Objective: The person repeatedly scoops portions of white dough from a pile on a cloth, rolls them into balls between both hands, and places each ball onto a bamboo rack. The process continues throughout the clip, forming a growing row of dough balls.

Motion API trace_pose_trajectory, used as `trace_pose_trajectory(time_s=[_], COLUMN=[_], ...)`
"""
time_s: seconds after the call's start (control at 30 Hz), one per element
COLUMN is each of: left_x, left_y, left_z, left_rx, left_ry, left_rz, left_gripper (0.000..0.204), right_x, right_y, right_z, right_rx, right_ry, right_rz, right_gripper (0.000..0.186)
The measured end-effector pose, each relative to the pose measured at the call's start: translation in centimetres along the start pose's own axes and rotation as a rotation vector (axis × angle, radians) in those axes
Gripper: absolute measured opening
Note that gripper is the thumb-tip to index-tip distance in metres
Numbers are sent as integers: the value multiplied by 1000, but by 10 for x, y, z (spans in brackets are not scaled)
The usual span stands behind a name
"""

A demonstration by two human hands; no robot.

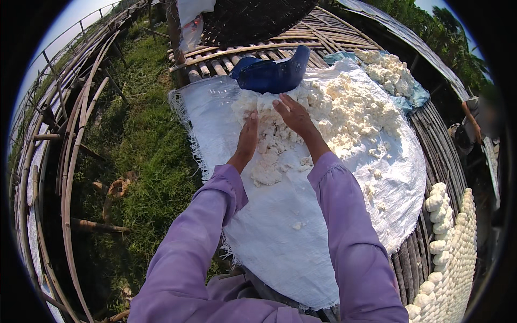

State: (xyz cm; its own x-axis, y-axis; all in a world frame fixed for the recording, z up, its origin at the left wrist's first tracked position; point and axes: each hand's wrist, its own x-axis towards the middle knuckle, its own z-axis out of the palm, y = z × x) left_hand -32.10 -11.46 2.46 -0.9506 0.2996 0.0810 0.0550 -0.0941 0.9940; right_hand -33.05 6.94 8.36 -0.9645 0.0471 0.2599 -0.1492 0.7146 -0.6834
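Observation:
Both of my arms, in purple sleeves, reach forward over a white woven sheet (285, 237) with frayed edges. My left hand (248, 137) is on edge at the left side of a heap of white crumbly dough-like stuff (353, 107), fingers stretched out. Over the heap's near part lies my right hand (297, 118), palm down with its fingers apart. Neither hand grips anything. Just beyond the fingertips a dark blue plastic basin (273, 75) rests tilted against the crumbly stuff. Loose crumbs lie between and in front of the hands.
More white crumbly stuff (389, 72) sits on a blue plastic sheet (417, 92). Rows of white rounded pieces (452, 242) line the right. Bamboo slats (431, 137) support everything; a dark woven tray (253, 21) is behind. Grass (153, 140) lies left. Another person's arm (473, 123) shows far right.

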Motion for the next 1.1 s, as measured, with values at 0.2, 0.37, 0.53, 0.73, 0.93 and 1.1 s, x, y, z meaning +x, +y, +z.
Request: trace_pose_trajectory(time_s=[0.2,0.37,0.53,0.73,0.93,1.1], left_x=[12,0,-38,-62,-60,-74], left_y=[-14,-17,-13,-11,-13,-11], left_z=[-2,-9,-14,-31,-21,-6], left_rx=[-207,-175,-123,-356,-318,-512], left_ry=[-13,-21,-169,11,10,56], left_rz=[-90,-184,-169,-359,-313,-356], left_gripper=[86,84,78,77,92,104], right_x=[17,8,-32,-103,-73,-105], right_y=[5,14,13,-2,-14,-25], right_z=[31,33,39,24,36,90], right_rx=[-171,-119,-73,-217,9,-493], right_ry=[-107,-302,-292,-288,-194,44], right_rz=[84,271,232,49,245,163], right_gripper=[71,73,73,71,69,54])
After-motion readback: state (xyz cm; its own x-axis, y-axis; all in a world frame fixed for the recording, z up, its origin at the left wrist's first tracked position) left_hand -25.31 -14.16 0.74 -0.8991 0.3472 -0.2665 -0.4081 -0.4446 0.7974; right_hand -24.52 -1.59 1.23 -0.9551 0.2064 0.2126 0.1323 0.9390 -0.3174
